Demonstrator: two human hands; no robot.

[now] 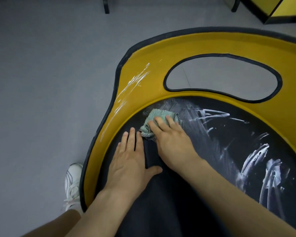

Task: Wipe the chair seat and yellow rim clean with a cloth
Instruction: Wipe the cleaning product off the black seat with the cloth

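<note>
Near the far left edge of the chair seat [212,151], just inside the yellow rim [143,57], the green cloth [154,115] is pressed flat under the straight fingers of the right hand [174,144] (not gripped), while the seat is apparently steadied by the flat, relaxed left hand [128,163].

Office-like room: grey carpet [41,74], yellow-black furniture [280,6].
</note>
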